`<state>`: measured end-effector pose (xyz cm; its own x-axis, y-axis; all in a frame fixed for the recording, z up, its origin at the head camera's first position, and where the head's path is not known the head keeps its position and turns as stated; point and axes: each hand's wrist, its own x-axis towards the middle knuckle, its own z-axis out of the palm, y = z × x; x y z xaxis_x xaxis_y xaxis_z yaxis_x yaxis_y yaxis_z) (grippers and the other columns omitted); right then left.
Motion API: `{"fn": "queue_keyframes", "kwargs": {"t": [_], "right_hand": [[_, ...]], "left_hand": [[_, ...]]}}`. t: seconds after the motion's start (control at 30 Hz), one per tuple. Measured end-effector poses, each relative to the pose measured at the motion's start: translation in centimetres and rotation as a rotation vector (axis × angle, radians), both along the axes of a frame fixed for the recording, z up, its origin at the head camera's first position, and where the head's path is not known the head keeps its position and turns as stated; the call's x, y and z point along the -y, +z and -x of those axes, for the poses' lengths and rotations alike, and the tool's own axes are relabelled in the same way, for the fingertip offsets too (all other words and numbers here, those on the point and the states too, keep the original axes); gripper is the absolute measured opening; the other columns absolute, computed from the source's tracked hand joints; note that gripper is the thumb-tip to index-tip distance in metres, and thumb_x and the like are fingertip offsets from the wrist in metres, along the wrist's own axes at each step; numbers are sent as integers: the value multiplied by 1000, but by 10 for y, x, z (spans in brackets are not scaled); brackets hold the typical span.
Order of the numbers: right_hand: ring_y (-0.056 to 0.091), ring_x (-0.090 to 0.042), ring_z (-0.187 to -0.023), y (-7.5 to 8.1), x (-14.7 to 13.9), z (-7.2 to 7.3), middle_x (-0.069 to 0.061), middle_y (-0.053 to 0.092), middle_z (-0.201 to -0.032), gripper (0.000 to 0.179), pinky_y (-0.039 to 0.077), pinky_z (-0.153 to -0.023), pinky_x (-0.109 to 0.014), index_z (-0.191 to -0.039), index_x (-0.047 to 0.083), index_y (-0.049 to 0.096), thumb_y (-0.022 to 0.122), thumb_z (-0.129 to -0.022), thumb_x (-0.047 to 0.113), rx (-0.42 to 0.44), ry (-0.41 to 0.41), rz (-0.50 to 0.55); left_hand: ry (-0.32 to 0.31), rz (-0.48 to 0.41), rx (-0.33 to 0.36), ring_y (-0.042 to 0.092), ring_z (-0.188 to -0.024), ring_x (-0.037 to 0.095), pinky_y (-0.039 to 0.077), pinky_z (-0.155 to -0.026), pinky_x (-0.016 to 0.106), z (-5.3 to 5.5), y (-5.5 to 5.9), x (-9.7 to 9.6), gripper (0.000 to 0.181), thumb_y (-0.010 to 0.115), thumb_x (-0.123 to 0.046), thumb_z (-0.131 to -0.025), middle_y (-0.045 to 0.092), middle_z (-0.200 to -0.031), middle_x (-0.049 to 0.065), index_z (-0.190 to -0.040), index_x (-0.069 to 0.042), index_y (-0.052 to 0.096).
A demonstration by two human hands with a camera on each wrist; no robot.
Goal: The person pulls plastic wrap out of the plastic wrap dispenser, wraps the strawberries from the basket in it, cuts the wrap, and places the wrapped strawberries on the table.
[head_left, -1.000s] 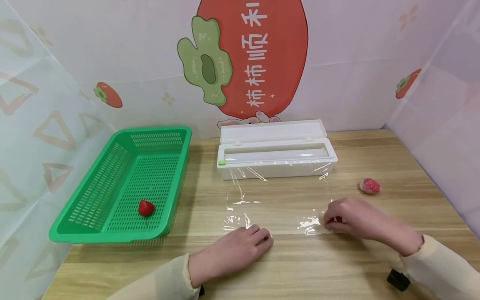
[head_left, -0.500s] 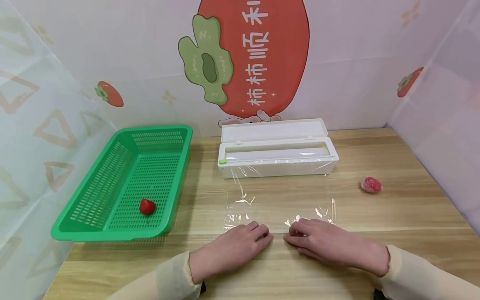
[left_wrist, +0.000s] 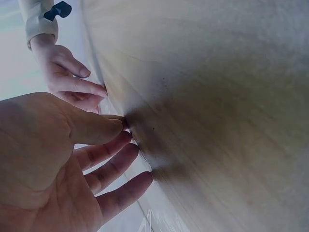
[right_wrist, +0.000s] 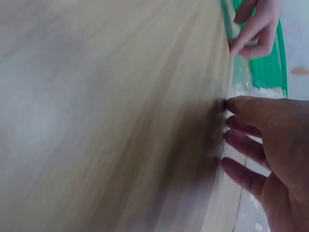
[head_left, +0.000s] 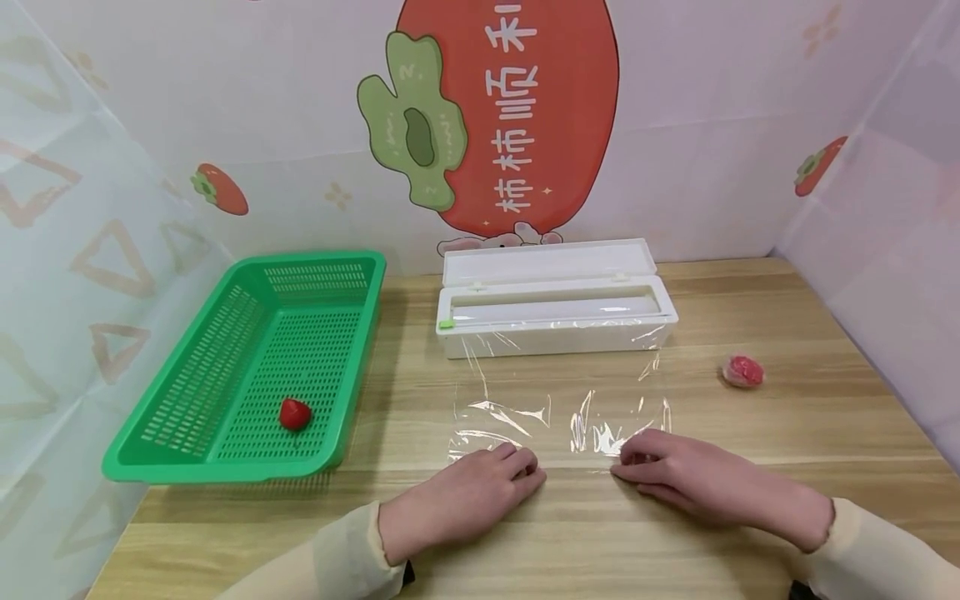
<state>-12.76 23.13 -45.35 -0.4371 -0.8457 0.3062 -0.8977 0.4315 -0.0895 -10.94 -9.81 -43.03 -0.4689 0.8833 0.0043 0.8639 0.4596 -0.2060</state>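
Observation:
A sheet of clear plastic wrap (head_left: 558,417) lies on the table, drawn forward from the roll in an open white dispenser box (head_left: 555,340). At its near left corner my left hand (head_left: 468,500) rests with its fingertips down on the film edge. In the left wrist view the left fingers (left_wrist: 116,166) are bent a little, thumb close beside the index finger. My right hand (head_left: 686,475) touches the near right part of the film. Its fingertips (right_wrist: 234,171) stand apart along the edge in the right wrist view. Wrinkles shine between the hands.
A green plastic basket (head_left: 367,350) stands on the left with a red strawberry-like piece (head_left: 295,414) in it. A pink and red piece that looks wrapped in film (head_left: 742,371) lies at the right. Patterned cloth walls (head_left: 300,192) enclose the wooden table (head_left: 570,542).
My right hand moved left along the film edge to near my left hand, then partway back right. Wrinkles in the film shifted. The left hand stayed in place.

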Motion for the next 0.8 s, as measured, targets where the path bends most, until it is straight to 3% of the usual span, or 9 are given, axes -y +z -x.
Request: {"fn": "queue_keyframes", "kwargs": {"t": [0.13,0.37,0.6,0.73,0.8], "right_hand": [[61,-4,-97,1,-16,0,9,62,-110,26,52,-84,-19,-112,25,75,74,-86,18,24,-18,17],[62,-6,-99,-2,-42,3,8,63,-113,22,44,-94,-9,-114,22,74,69,-92,19,38,24,82],[64,-5,-100,-1,-54,4,10,66,-113,28,40,-97,-5,-114,23,73,75,-87,15,69,1,102],[64,-8,-101,-2,-58,4,7,65,-114,17,40,-98,-5,-110,21,75,65,-96,24,42,-4,94],[63,-9,-101,-2,-60,5,7,65,-114,23,40,-98,-5,-109,20,76,57,-100,30,34,-11,85]], "left_hand": [[20,15,28,53,-105,11,52,-84,21,-1,1,-1,36,54,-15,-99,56,-122,-5,-133,-20,59],[34,31,34,54,-109,10,51,-87,21,-1,3,-1,35,53,-16,-99,54,-123,-6,-133,-22,59],[34,32,36,54,-109,10,51,-88,21,-1,3,-1,36,53,-16,-99,55,-124,-5,-134,-22,59],[20,15,22,54,-107,10,52,-84,19,-1,1,1,36,55,-15,-98,55,-123,-5,-133,-22,59],[17,8,23,54,-108,10,52,-86,20,-1,1,1,36,55,-14,-98,55,-123,-5,-133,-21,59]]}}
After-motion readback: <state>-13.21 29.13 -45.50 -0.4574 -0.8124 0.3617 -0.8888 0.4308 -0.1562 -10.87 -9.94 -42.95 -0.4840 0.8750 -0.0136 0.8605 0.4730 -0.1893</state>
